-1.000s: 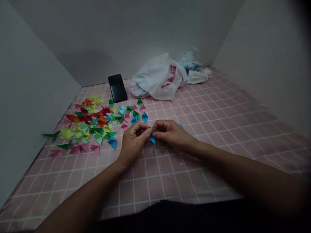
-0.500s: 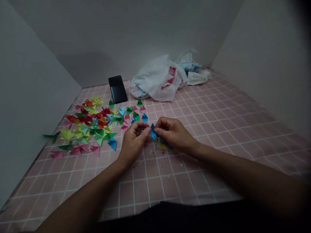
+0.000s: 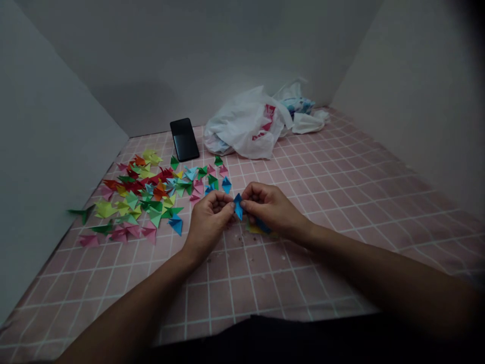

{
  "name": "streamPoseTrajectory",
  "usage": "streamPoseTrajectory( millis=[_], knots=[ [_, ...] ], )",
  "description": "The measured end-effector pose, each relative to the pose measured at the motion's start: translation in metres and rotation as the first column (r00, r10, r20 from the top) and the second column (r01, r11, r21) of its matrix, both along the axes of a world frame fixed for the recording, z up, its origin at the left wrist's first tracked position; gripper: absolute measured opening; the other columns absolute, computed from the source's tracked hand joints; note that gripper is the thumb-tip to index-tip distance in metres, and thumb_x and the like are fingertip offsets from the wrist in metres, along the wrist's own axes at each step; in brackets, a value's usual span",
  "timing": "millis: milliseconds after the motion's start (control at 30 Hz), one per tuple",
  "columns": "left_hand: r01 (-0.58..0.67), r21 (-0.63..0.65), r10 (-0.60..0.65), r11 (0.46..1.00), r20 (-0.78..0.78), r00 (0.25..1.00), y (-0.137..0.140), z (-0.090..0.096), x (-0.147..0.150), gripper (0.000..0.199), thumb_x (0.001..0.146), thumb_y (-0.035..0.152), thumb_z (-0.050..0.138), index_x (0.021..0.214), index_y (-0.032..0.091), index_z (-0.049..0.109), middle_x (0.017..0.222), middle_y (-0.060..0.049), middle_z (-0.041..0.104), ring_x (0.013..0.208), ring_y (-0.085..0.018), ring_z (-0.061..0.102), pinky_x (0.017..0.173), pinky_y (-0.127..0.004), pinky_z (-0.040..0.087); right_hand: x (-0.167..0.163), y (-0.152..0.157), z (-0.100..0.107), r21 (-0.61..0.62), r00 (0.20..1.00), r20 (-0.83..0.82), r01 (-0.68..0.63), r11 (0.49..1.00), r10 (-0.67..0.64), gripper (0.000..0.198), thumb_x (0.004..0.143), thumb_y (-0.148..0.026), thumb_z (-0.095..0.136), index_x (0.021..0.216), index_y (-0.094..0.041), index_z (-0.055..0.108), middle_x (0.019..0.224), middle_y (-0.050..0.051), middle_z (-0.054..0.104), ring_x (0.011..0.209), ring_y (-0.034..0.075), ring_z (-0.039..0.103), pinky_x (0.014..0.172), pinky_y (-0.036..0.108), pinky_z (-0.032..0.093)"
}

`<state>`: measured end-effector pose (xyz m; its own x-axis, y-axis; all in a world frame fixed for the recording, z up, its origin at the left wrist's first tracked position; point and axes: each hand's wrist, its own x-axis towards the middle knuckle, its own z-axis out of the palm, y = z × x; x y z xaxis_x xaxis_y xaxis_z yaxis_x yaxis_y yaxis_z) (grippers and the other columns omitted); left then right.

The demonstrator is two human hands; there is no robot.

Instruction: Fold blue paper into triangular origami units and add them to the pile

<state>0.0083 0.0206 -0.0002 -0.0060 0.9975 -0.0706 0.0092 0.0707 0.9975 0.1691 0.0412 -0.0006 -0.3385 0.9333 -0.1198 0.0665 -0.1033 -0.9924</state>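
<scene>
A small folded piece of blue paper is pinched between my two hands above the checked cloth. My left hand grips its left edge with thumb and forefinger, the other fingers curled in. From the right side, my right hand pinches the opposite edge. Partly hidden beneath my right hand lie yellow paper and some blue paper. To the left, several small folded paper birds in pink, green, yellow, red, orange and blue spread over the cloth, the closest ones just beyond my left hand.
A black phone lies near the back wall, behind the paper birds. Beside it sits a crumpled white plastic bag with red print, with more wrapping to its right. Pale walls enclose the pink checked cloth. Tiny scraps are scattered in front of my hands.
The blue paper has turned slightly between my fingertips, and its lower tip looks narrower. Both hands stay in almost the same place.
</scene>
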Motion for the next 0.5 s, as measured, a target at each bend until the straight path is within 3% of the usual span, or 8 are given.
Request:
streamPoseTrajectory(
  millis=[500],
  knots=[
    [-0.02,-0.033,0.022,0.999,0.058,0.998,0.0007,0.0017,-0.0004,0.017,0.069,0.026,0.076,0.074,0.015,0.064,0.061,0.004,0.064,0.053,-0.009,0.061,0.052,-0.019,0.052,-0.0001,0.0027,-0.0068,-0.036,0.989,-0.15,0.005,0.999,-0.01,0.02,0.07,-0.029,0.073,0.074,-0.02,0.056,0.057,-0.007,0.055,0.049,0.008,0.049,0.047,0.021,0.038]
  ],
)
